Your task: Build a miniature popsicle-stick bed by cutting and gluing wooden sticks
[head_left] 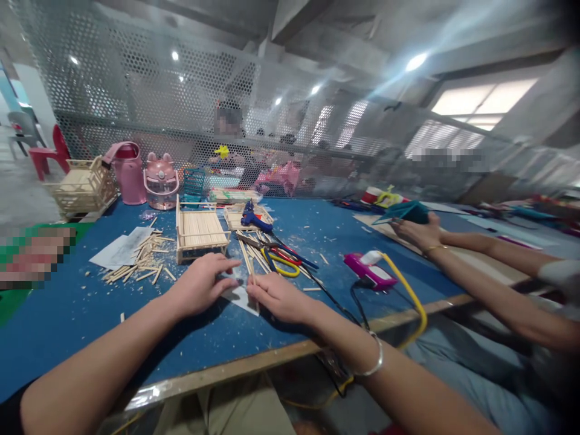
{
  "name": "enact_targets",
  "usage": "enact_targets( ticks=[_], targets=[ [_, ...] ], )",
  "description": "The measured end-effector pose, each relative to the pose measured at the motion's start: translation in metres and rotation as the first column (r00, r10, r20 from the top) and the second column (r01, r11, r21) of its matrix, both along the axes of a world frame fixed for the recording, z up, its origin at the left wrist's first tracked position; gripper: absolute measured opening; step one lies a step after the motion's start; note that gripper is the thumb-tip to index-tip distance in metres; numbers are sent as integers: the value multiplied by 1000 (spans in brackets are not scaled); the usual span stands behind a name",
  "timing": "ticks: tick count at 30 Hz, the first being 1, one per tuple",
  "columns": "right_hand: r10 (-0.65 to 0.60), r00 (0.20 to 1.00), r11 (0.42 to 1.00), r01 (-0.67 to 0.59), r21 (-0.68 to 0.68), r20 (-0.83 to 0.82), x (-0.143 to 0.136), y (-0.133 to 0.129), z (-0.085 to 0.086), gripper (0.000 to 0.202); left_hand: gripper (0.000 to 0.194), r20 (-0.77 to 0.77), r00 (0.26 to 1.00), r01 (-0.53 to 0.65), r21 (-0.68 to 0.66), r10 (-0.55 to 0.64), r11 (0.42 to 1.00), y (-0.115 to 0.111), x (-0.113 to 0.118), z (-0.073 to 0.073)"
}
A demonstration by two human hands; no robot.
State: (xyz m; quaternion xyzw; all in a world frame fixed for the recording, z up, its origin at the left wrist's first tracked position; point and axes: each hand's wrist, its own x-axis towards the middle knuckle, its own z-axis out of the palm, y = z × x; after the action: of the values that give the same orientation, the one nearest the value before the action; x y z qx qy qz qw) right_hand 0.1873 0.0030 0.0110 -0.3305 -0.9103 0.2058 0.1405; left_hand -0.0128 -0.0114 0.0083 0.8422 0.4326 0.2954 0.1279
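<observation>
My left hand rests palm down on the blue table, fingers spread, its tips touching a small white paper piece. My right hand pinches a thin wooden stick that rises from the paper piece. Just beyond my hands stands a small stick-built frame, and a loose pile of wooden sticks lies to its left. Yellow-handled scissors lie right of the stick.
A blue glue gun lies behind the scissors, a pink tool with a yellow cord at right. Pink bottles and a stick basket stand far left. Another person's hand works at right; a mesh fence runs behind.
</observation>
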Motion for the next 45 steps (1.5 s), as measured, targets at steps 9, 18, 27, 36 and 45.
enact_targets(
  ticks=[9,18,27,36,45],
  targets=[
    [25,993,995,-36,91,118,-9,-3,5,31,19,365,931,-18,34,5,999,-6,2,5],
    [-53,856,848,-233,-475,-515,-7,-2,11,32,27,845,430,271,-457,318,847,0,10,6],
    [-159,804,983,75,-169,-573,-18,-1,12,34,21,517,834,24,-386,194,922,0,7,-1],
    [-49,985,957,0,-290,-163,-20,5,2,16,25,-388,920,-118,-144,53,983,5,-5,-2],
    [60,997,966,-71,-250,-48,-20,15,11,17,29,-508,859,-169,-171,60,971,4,-3,9]
  ],
)
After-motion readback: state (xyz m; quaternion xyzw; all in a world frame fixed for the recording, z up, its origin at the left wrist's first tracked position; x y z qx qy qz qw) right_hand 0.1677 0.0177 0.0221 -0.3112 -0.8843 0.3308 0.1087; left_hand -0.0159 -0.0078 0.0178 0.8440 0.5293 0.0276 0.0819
